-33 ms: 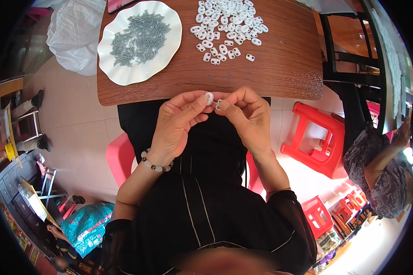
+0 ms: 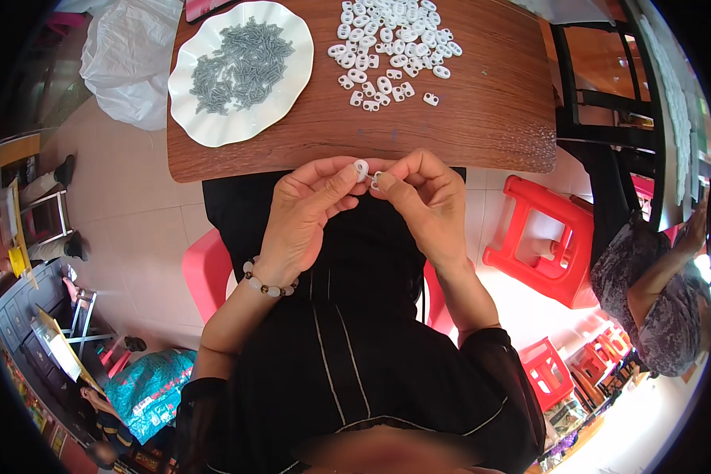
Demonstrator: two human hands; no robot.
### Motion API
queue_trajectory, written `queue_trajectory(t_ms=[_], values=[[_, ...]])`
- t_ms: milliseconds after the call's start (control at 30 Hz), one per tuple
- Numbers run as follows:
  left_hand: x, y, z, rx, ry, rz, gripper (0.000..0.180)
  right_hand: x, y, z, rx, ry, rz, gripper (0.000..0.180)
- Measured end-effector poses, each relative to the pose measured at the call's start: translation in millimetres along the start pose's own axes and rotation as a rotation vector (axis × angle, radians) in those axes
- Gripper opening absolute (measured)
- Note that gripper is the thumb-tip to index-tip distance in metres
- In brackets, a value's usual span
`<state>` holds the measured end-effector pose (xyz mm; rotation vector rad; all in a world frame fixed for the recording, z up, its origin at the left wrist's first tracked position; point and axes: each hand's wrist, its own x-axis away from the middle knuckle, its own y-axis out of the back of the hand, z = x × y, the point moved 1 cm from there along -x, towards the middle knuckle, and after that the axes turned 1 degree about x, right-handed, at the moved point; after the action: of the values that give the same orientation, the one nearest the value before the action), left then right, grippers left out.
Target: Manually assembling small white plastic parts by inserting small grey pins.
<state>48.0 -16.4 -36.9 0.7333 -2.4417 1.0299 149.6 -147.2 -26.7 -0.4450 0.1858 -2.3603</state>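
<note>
The left hand (image 2: 304, 204) pinches a white oval plastic piece with holes (image 2: 361, 168) between thumb and forefinger, while the right hand (image 2: 433, 201) pinches a smaller white plastic piece with openings (image 2: 377, 181) in the same way. The two pieces are held just beside each other, in front of the near edge of a brown wood-grain counter (image 2: 482, 134) and above the person's black clothing (image 2: 344, 268); whether a thin part joins them is too small to tell. A bracelet of pale and dark round beads (image 2: 273, 291) circles the left wrist. On the counter's left side, a white plate with a wavy rim (image 2: 294, 91) carries a heap of small, slender grey pieces (image 2: 249, 63). To its right, well apart from the plate, lies a loose pile of small white plastic pieces with holes (image 2: 386, 35), a few scattered toward the near edge.
</note>
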Motion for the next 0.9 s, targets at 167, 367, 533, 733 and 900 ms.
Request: queue_trajectory(t_ms=[167,367,533,733,900], values=[[1.1,-0.3,2.3,-0.038,-0.070,0.014,0.022,1.1,-0.2,-1.8,0.011,0.006,0.005,0.003],[5.2,-0.8,0.8,-0.076,-0.122,0.014,0.023,5.4,-6.0,-1.7,-0.066,0.016,0.007,0.005],[5.7,-0.8,0.4,-0.043,-0.063,-0.007,0.024,5.3,-6.6,-3.9,-0.095,0.045,0.019,0.006],[5.9,1.1,0.8,-0.060,-0.098,0.008,0.023,6.0,-7.0,-3.4,-0.081,0.059,0.014,0.006],[6.4,-0.6,1.5,-0.136,-0.194,0.022,0.021,7.4,-7.9,0.4,-0.058,0.040,0.004,0.006]])
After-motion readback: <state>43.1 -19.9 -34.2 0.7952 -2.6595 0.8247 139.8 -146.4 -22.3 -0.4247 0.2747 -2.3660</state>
